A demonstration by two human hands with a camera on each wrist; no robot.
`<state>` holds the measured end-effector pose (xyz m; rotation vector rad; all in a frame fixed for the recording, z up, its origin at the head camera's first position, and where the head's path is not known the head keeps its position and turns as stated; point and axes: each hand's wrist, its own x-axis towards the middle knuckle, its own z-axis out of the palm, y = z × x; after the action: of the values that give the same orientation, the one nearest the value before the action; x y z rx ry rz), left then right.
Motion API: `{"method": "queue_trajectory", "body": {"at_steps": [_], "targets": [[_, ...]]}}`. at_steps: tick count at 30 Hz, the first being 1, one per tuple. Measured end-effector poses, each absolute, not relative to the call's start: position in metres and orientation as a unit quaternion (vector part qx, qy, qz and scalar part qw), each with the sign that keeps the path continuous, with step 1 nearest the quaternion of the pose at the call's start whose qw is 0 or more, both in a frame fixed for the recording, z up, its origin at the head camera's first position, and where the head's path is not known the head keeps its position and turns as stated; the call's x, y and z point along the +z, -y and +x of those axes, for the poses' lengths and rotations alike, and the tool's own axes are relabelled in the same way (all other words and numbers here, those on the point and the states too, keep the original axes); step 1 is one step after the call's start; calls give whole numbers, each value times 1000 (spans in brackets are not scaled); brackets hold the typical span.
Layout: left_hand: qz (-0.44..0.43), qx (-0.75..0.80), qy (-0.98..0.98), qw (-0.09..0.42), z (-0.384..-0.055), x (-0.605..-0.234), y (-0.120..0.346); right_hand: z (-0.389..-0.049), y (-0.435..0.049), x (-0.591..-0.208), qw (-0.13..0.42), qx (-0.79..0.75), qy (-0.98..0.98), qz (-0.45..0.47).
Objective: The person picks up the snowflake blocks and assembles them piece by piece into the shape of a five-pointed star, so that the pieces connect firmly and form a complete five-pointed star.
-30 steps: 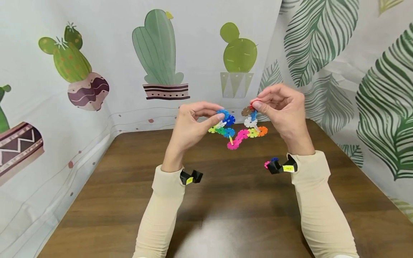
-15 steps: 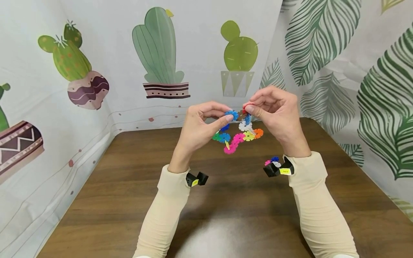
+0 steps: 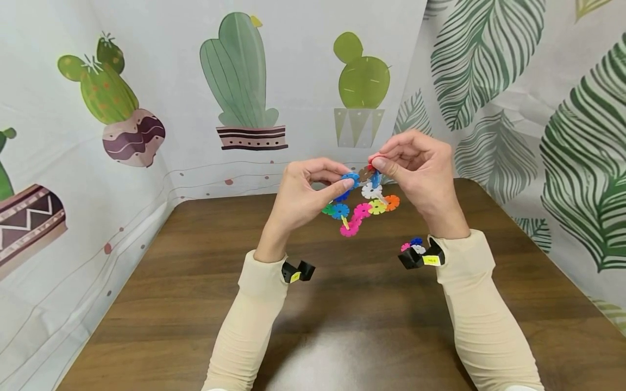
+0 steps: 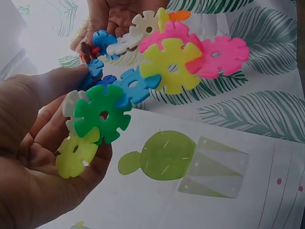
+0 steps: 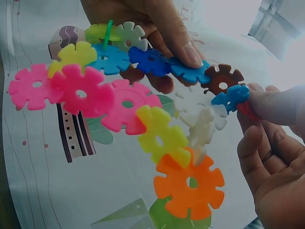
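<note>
A chain of interlocking plastic snowflake discs hangs in the air between both hands. My left hand (image 3: 308, 190) pinches a light blue disc (image 5: 190, 70) at one end, between thumb and fingers. My right hand (image 3: 418, 171) pinches a red disc (image 3: 376, 159), mostly hidden by the fingertips in the right wrist view. A brown disc (image 5: 224, 79) sits between the two grips and looks to meet the light blue disc's edge; whether they are joined I cannot tell. Pink discs (image 5: 82, 90), an orange disc (image 5: 189, 186) and a green disc (image 4: 103, 114) belong to the hanging loop.
Several loose discs, among them a dark blue disc (image 3: 416, 241), lie on the brown wooden table (image 3: 342, 309) near the right wrist. Each wrist carries a black camera mount (image 3: 299, 270). Behind the table hangs a white cloth (image 3: 303, 81) printed with cacti and leaves.
Over the second the two hands have come closer together, the left moving right and the right moving left. The brown disc now sits beside the light blue one. Both grips stay the same.
</note>
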<state>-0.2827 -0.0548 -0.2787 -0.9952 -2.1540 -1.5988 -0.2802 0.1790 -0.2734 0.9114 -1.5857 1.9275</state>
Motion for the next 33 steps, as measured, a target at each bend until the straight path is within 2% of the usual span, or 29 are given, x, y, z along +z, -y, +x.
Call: {"method": "queue_trajectory", "body": {"at_steps": [8,16,28,33], "targets": [[-346,-569,729,157,-281,-279,51,-279,-177,-275,274,691,585,324],[-342,-596,705,179,-283,-279,50,-278,-171,-274,257,706,566,339],[-342,-566,729,179,-285,-275,62,-278,-163,-276,257,712,571,316],[-319,-573,735,172,-284,-272,71,-279,-165,-275,281,724,560,288]]}}
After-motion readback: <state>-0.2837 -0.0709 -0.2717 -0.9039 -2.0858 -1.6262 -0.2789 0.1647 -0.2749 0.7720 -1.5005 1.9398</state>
